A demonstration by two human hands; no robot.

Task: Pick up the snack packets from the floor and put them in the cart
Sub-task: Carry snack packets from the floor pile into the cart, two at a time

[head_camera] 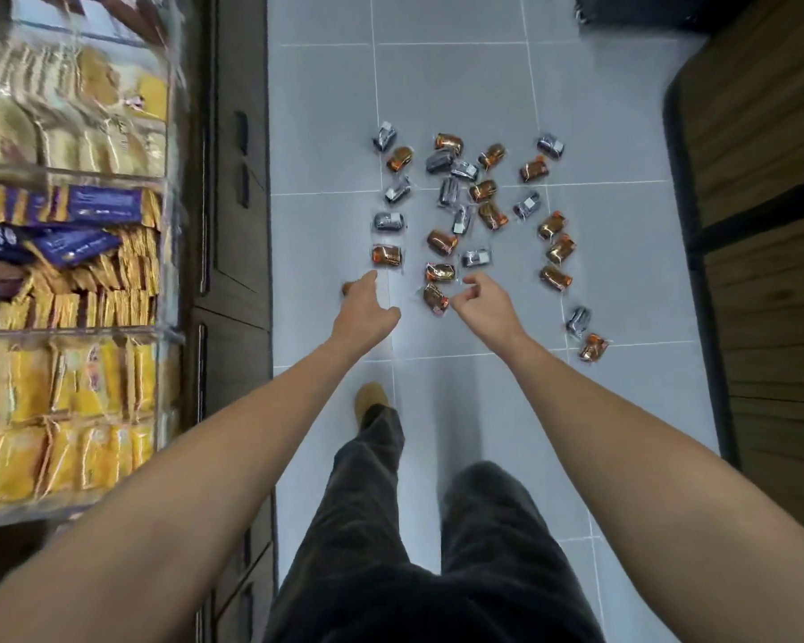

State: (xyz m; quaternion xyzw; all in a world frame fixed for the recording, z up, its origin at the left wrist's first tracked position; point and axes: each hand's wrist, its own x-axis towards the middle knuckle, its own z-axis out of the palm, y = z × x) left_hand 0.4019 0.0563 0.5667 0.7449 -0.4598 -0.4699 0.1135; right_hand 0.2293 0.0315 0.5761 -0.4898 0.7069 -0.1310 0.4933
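While I lean over the grey tiled floor point(460, 85), the snack packets point(492, 215), orange and dark, lie scattered on it to the right of the cart point(80, 290), none of them in it. My left hand point(365, 308), the one nearer the cart, reaches out with straight fingers and a spread thumb, holding nothing I can see, though the brown blur point(347, 288) at its fingertips may be a packet. My right hand point(483, 301), farther from the cart, hovers empty with loosely curled fingers, an orange packet point(436, 299) just beside it on its cart side.
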